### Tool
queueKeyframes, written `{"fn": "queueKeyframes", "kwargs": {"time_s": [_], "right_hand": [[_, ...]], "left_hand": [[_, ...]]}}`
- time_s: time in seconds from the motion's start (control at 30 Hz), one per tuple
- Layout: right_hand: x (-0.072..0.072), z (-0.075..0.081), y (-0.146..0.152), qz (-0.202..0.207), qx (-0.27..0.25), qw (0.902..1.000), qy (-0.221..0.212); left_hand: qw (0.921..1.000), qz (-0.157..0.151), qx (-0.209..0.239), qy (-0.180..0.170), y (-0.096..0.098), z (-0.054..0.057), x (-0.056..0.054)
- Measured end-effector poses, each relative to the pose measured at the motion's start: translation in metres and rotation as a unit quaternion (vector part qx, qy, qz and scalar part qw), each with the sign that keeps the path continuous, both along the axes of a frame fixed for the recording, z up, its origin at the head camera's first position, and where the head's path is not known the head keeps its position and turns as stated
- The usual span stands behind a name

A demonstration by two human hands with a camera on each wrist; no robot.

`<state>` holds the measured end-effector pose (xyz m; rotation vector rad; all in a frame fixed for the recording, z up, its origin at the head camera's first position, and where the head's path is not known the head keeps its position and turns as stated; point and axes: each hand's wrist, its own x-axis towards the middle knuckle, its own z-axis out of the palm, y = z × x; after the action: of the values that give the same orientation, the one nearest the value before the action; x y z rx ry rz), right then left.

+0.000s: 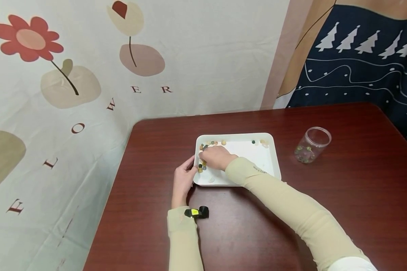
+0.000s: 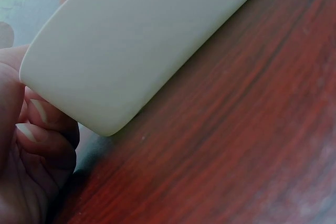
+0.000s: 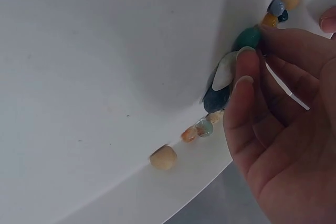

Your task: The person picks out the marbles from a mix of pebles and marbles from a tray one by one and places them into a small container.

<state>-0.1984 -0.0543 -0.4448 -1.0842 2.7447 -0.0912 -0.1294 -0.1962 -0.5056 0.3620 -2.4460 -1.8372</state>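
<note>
A white rectangular tray (image 1: pixel 240 148) lies on the table with small coloured stones along its left and far edges. My left hand (image 1: pixel 183 180) grips the tray's left side; in the left wrist view its fingers (image 2: pixel 50 142) curl beside the tray's corner. Inside the tray at the left wall is my right hand (image 1: pixel 218 157). Seen from the right wrist, it pinches a green stone (image 3: pixel 248 38) between thumb and fingertips, within the row of stones. Below the green one sit a white stone (image 3: pixel 224 72) and a dark blue stone (image 3: pixel 216 99). A tan stone (image 3: pixel 164 158) lies farther along.
A clear plastic jar (image 1: pixel 312 145) with some greenish stones at its bottom stands right of the tray. More stones, one dark (image 1: pixel 253 142), lie at the tray's far right corner. The dark red wooden table (image 1: pixel 352 195) meets a printed curtain (image 1: pixel 207 56) behind.
</note>
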Motion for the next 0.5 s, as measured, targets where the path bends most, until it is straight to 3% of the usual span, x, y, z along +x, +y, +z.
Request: {"fn": "queueKeyframes", "kwargs": {"time_s": [0.3, 0.5], "right_hand": [[-0.001, 0.003, 0.004, 0.007, -0.007, 1.0, 0.0], [-0.003, 0.012, 0.008, -0.008, -0.027, 0.9996, -0.007]], "left_hand": [[1.0, -0.005, 0.007, -0.005, 0.001, 0.005, 0.002], [1.0, 0.002, 0.006, 0.002, 0.001, -0.001, 0.0]]}}
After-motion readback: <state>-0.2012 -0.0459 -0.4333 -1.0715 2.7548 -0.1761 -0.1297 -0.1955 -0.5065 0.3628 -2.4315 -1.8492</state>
